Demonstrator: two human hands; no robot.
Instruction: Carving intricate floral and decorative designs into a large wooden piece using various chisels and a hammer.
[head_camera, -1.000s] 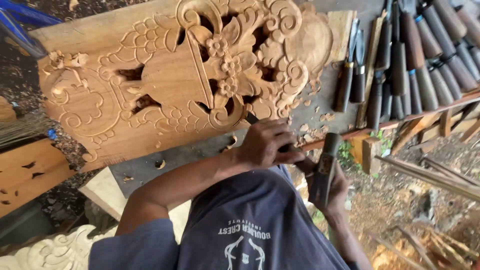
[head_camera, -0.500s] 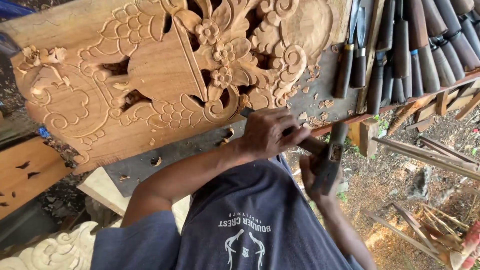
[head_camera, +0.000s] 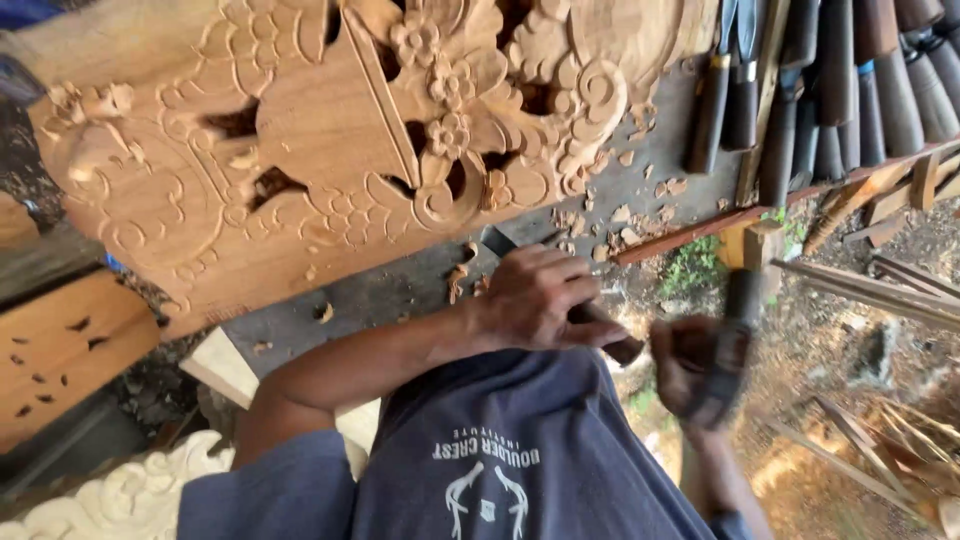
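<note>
Swung back from the chisel (head_camera: 585, 315) since half a second ago: right hand (head_camera: 695, 370), blurred, fingers clamped on a dark mallet (head_camera: 738, 310), now apart from the handle's end. Left hand (head_camera: 540, 295) wrapped tight around the chisel, blade tip (head_camera: 497, 240) set against the lower edge of the carved wooden panel (head_camera: 330, 130) lying on the grey tabletop (head_camera: 400, 290). Scattered around the blade, pale wood chips (head_camera: 625, 215). Lined up at the far right, a row of dark-handled chisels (head_camera: 830, 90).
</note>
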